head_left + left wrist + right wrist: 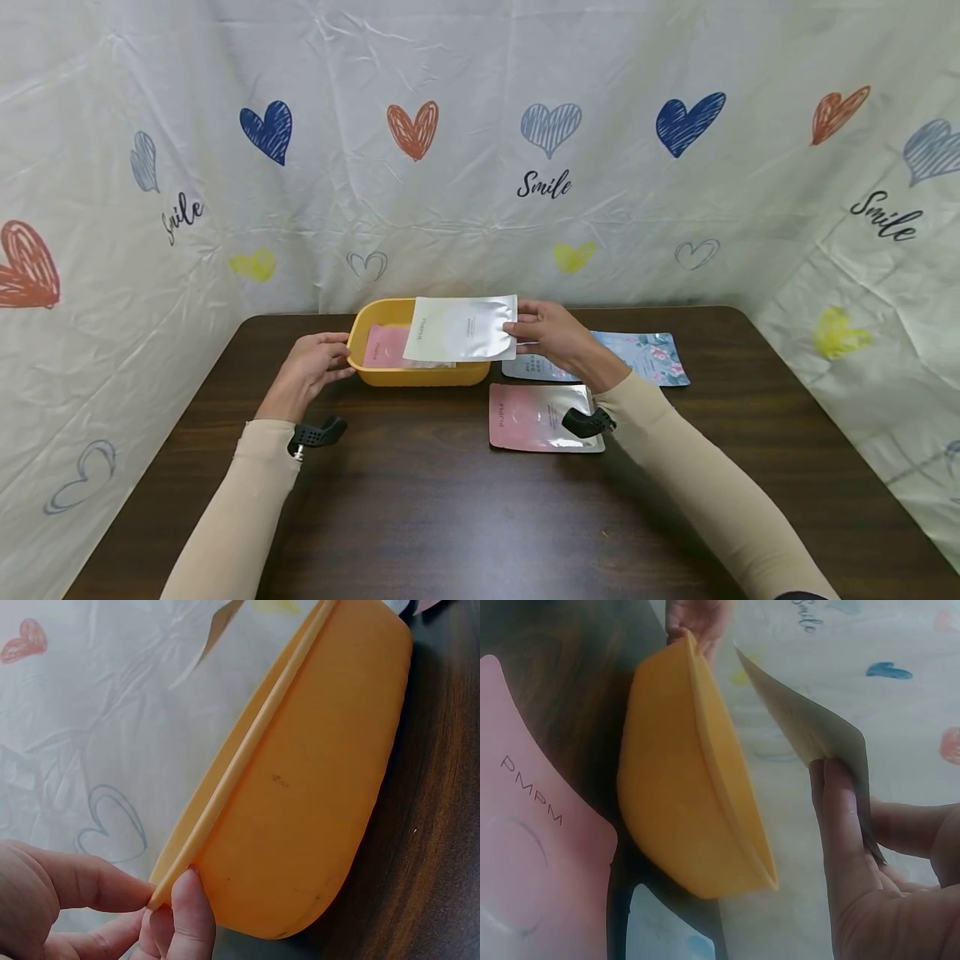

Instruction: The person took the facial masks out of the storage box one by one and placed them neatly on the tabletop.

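My right hand (551,333) pinches the right edge of a white and silver sheet mask packet (461,329), held flat above a yellow plastic basket (420,377). In the right wrist view the packet (810,724) shows nearly edge-on, with its near end between thumb and fingers. My left hand (311,367) grips the basket's left rim; the left wrist view shows thumb and fingertips pinching that rim (217,802). Inside the basket lies a pink packet (384,346), partly covered by the white one in the head view.
A pink and silver packet (525,417) lies on the dark wooden table (420,500), below my right wrist. Behind it a blue floral packet (656,358) lies right of the basket, partly hidden by my right hand. A white cloth (465,233) printed with hearts hangs behind the table.
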A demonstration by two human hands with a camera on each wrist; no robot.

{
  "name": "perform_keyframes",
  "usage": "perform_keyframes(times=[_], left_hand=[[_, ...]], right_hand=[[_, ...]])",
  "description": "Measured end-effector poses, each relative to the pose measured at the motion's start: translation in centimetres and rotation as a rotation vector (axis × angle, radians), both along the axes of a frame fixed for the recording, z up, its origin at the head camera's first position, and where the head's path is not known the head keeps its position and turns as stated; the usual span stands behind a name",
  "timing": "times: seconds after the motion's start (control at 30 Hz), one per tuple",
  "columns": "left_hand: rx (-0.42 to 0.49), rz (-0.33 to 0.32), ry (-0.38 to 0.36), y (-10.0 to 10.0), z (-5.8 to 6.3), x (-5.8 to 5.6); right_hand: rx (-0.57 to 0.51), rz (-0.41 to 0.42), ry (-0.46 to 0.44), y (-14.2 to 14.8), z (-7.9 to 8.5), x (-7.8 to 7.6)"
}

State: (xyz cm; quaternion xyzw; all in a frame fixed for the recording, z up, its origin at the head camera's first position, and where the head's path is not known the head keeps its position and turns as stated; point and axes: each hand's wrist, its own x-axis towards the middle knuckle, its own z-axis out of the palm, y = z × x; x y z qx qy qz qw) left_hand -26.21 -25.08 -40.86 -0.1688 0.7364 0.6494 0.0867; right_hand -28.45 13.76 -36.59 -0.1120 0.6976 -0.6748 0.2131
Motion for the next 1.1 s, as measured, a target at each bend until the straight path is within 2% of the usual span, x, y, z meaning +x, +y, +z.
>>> perform_keyframes(times=[0.27, 0.63, 1.1], left_hand=[[0.004, -0.002, -0.005, 0.2, 0.1, 0.1], [0.002, 0.001, 0.003, 0.1, 0.2, 0.1], [-0.01, 0.005, -0.007, 0.1, 0.2, 0.0]], right_hand=[[-0.033, 0.003, 0.009, 1.8, 0.4, 1.0], [-0.036, -0.006, 0.022, 4.0, -0.1, 1.8], [0.0, -0.057, 0.03, 8.0, 0.0, 3.6]])
